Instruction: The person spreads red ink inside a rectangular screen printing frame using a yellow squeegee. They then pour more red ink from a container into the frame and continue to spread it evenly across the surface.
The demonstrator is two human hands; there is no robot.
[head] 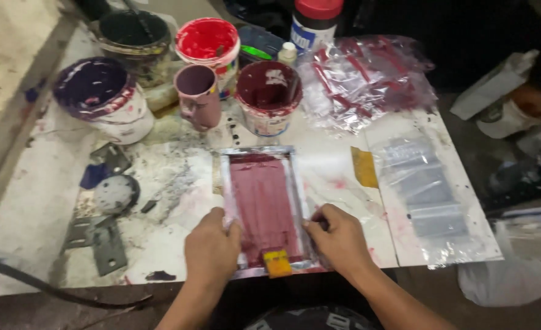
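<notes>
Head view: a small metal-framed printing screen (264,205), coated in dark red ink, is seen lying flat near the table's (32,208) front edge. Its left rail is gripped by the left hand (212,250), fingers curled closed over the frame; its right rail is pinched by the right hand (337,238). An orange squeegee (277,263) rests at the screen's near end. Paint tubs (268,98) are stood behind.

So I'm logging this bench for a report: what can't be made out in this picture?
- Squeegee, head view: only its yellow handle end shows; the blade is not visible.
- Frame: near corners covered by the left hand and right hand.
- Red-capped bottle: top cut off by the upper edge.
- Bags: contents blurred behind glare.
- Dark tub: inside too dark to read.
</notes>
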